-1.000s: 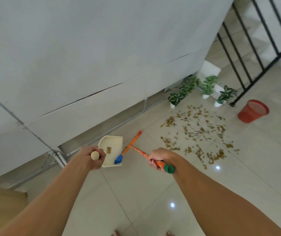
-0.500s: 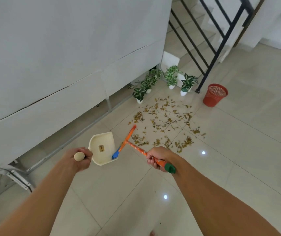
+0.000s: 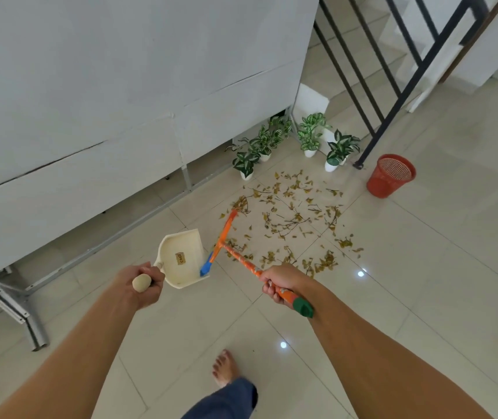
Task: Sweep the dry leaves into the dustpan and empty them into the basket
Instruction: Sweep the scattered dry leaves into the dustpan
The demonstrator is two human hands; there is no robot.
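Dry leaves (image 3: 293, 222) lie scattered over the pale tiled floor ahead of me. My left hand (image 3: 140, 285) grips the round-ended handle of a cream dustpan (image 3: 181, 258), held above the floor left of the leaves. My right hand (image 3: 282, 284) is closed on the orange handle of a broom (image 3: 241, 261) with a green cap; its orange and blue head (image 3: 220, 241) hangs at the near left edge of the leaves, beside the dustpan's mouth. A red mesh basket (image 3: 391, 175) stands upright beyond the leaves, at the right.
Several small potted plants (image 3: 309, 137) in white pots line the far side of the leaves. A white panelled structure on metal legs (image 3: 34, 334) runs along the left. A black stair railing (image 3: 371, 137) stands by the basket. My bare foot (image 3: 225, 368) steps forward at the bottom.
I have walked closer to the leaves, so the leaves, plants and basket look nearer. Both hands kept their grip, and my foot has come into view.
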